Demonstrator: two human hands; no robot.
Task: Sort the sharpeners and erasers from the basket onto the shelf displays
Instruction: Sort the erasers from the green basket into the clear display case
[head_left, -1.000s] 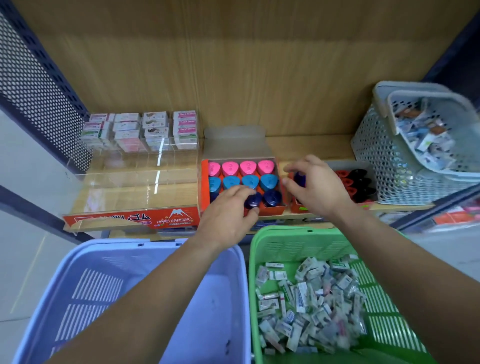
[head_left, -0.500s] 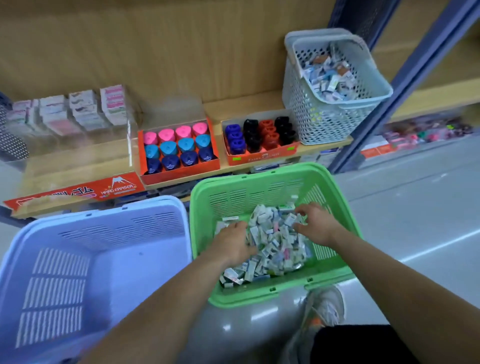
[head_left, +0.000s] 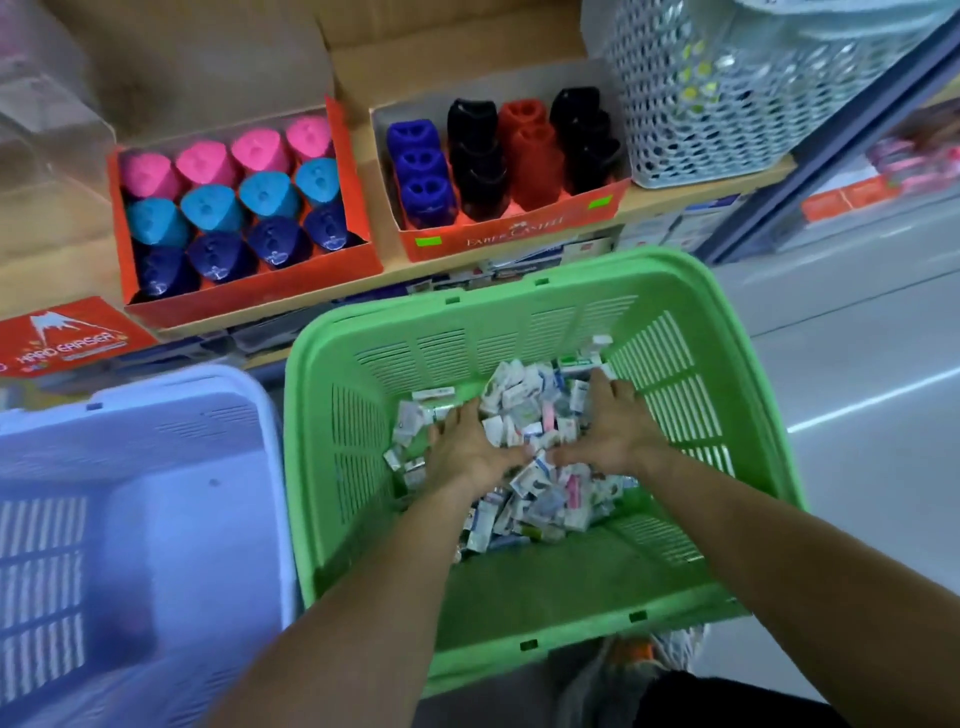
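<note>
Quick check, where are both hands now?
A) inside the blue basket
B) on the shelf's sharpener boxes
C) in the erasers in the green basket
C: the left hand and right hand are both sunk among the erasers piled in the green basket.

Lavender plastic basket (head_left: 171, 415) at left, pale lattice basket (head_left: 691, 119) upper right, grey floor (head_left: 857, 338), shoe (head_left: 631, 649) below

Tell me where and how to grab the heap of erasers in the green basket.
Grip the eraser heap at its two flanks, coming down from above. The pieces are small and loose, piled in the green basket's middle, so one pinch gathers few. The left hand and right hand sit on either flank.
</note>
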